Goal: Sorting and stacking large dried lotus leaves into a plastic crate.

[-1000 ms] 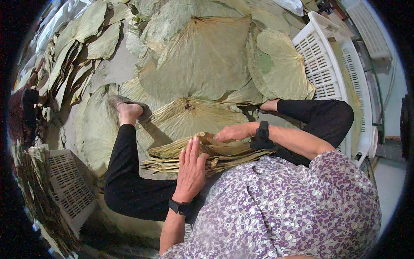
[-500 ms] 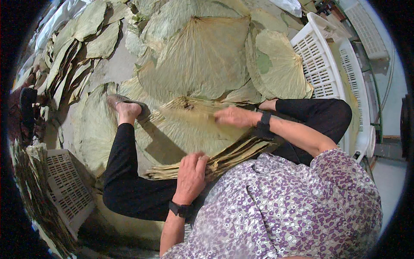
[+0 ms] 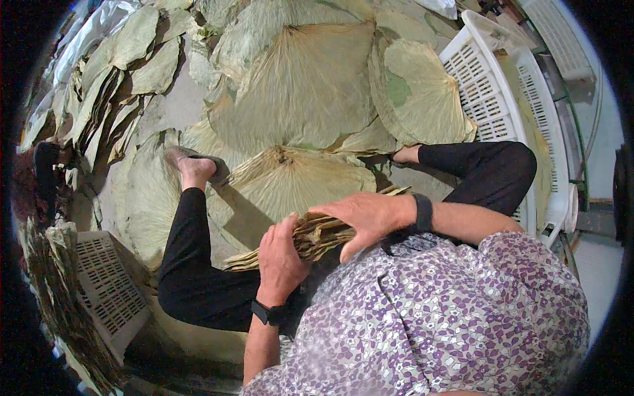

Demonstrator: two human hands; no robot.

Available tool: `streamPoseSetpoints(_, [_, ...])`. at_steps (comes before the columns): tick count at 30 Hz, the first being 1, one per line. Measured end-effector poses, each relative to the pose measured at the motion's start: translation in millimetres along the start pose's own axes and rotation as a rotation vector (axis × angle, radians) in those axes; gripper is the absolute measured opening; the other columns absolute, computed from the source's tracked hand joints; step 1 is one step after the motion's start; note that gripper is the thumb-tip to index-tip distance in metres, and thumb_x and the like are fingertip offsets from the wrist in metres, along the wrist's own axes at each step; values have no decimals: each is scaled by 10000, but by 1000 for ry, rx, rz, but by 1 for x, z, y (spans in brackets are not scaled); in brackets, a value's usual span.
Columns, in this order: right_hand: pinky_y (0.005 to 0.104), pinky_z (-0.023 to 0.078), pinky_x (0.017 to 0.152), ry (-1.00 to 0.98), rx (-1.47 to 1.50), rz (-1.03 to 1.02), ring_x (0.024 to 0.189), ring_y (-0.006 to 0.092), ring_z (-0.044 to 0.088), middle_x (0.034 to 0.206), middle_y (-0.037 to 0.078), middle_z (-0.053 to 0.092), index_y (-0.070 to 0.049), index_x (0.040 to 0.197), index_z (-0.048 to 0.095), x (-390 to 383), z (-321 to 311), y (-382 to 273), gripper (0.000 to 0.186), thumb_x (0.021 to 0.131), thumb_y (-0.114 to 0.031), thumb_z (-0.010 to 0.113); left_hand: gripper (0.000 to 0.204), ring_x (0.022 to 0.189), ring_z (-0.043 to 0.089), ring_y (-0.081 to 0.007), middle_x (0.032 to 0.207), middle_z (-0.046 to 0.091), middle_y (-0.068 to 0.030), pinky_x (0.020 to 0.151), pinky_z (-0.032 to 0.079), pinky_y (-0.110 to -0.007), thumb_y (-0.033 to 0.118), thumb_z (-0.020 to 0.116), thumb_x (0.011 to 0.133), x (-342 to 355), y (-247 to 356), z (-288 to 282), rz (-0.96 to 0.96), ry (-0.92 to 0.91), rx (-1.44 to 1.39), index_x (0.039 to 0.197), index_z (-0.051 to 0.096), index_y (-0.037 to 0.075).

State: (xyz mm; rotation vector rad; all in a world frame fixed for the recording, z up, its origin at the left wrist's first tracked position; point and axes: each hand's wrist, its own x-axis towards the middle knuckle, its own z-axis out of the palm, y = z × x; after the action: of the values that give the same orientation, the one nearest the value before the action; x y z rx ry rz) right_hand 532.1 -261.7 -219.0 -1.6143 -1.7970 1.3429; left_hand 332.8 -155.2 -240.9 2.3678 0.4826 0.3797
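A thick bundle of folded dried leaves [image 3: 323, 239] lies across my lap, its edges layered and brownish. My left hand [image 3: 281, 261] is closed around its left part, fingers over the top. My right hand [image 3: 373, 221] grips it from above, thumb on the near side and fingers over the far side; the fingertips are partly hidden. Just beyond the bundle, between my feet, a dried fan-shaped leaf [image 3: 300, 175] with a brown centre rests on the floor pile. Farther off is a larger pale green fan-shaped leaf [image 3: 307, 86].
A tall white slotted plastic crate [image 3: 485, 82] stands at the far right. At the near left is another slotted crate [image 3: 109, 284], with upright folded leaves [image 3: 56, 290] beside it. More stacked leaves [image 3: 99, 115] lie at the far left, near white plastic sheeting [image 3: 89, 39].
My right hand has come back from the fan-shaped leaf on the floor onto the bundle in my lap. My left hand has shifted slightly left, still on the bundle.
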Motion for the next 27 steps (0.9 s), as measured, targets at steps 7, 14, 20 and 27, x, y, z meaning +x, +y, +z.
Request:
streamPoseSetpoints(7, [451, 476, 625, 351, -325, -35, 739, 361, 609, 758, 174, 576, -30, 970, 461, 10, 50, 52, 353, 641, -54, 587, 759, 1012, 493, -346, 1105, 498, -191, 845, 416, -404, 29, 714, 617, 8, -15, 26, 9, -119, 105, 1282, 349, 4])
streamPoseSetpoints(14, [425, 453, 786, 677, -628, -42, 891, 333, 581, 974, 155, 587, -40, 1138, 477, 7, -7, 38, 516, 646, -103, 621, 461, 910, 586, -258, 992, 606, -127, 794, 459, -337, 7, 675, 692, 19, -25, 4, -230, 147, -164, 1128, 531, 54])
streamPoseSetpoints(20, [364, 365, 994, 1312, 156, 82, 1154, 258, 483, 1247, 152, 492, -30, 1341, 340, -50, -101, 43, 720, 773, -313, 680, 349, 952, 571, -181, 1113, 573, -63, 826, 472, -315, 162, 629, 843, 10, -73, -60, -533, 639, -1023, 1147, 530, 20])
streamPoseSetpoints(27, [310, 393, 976, 802, 864, -275, 1121, 175, 503, 1277, 138, 463, 1, 1384, 255, -40, -102, 49, 864, 786, -471, 663, 460, 1112, 504, -228, 1211, 548, -61, 954, 395, -405, 328, 595, 855, -18, -94, -44, -602, 708, -1621, 1227, 497, 77])
